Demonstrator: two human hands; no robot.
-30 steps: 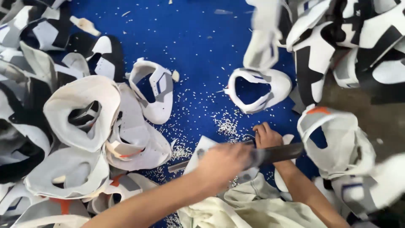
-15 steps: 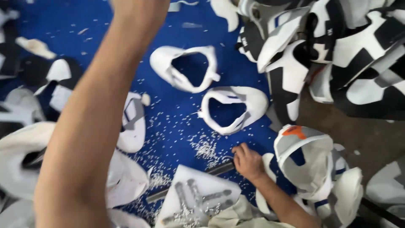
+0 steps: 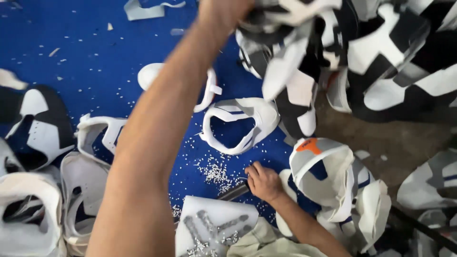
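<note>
Left hand [image 3: 223, 12] lifts a floppy black-and-white shoe upper [image 3: 290, 71]; right hand [image 3: 264, 183] grips a dark tool [image 3: 233, 192].

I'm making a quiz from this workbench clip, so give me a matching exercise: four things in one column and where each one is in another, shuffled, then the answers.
Things:
1. left hand
2. right hand
3. white shoe upper
4. white board with punched holes

Places:
A. bottom edge, beside the right forearm
B. on the dark tool handle
C. open on the blue mat, centre
D. raised at the top, on the pile of black and white pieces

Pairs: 1-D, 2-B, 3-C, 4-A
</note>
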